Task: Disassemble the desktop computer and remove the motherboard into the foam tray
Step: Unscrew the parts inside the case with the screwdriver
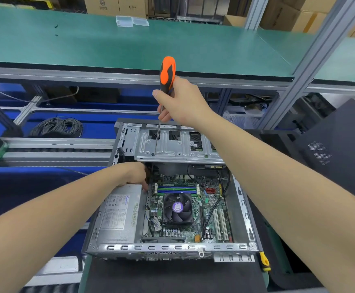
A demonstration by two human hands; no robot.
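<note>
Found case (172,247) lid off, lying flat at lower ctr of frame on a dark mat (172,275). Noted mobo (195,205) seated inside, R of ctr in the case, w/ fan (177,207) on top near its middle, RAM slots (176,189) just above the fan, white card slots (221,225) at lower R, and black cables draped over its R half. Logged PSU (119,216) in the L bay, just beside the mobo. Observed drive cage (172,144) standing raised at the far end of the case, above the mobo in frame. Saw R hand (182,102) at upper ctr, clenched round screwdriver (167,72) low on its orange-black handle, shaft pointing down w/ slight tilt, tip at the cage face, lower-L part. Saw L hand (137,174) at ctr, wrist over the PSU's far end, fingers bent down into the gap betw. PSU, cage and mobo's upper-L corner; fingertips mostly hidden, so cannot tell whether grasping anything. Recorded green bench (87,43) across the top w/ clear boxes (130,21) on it and cartons (102,5) behind. Recorded wire coil (58,126) at mid L, yellow-handled tool (264,261) by the case's lower-R corner, and black perforated panel (330,144) at R edge.
</note>
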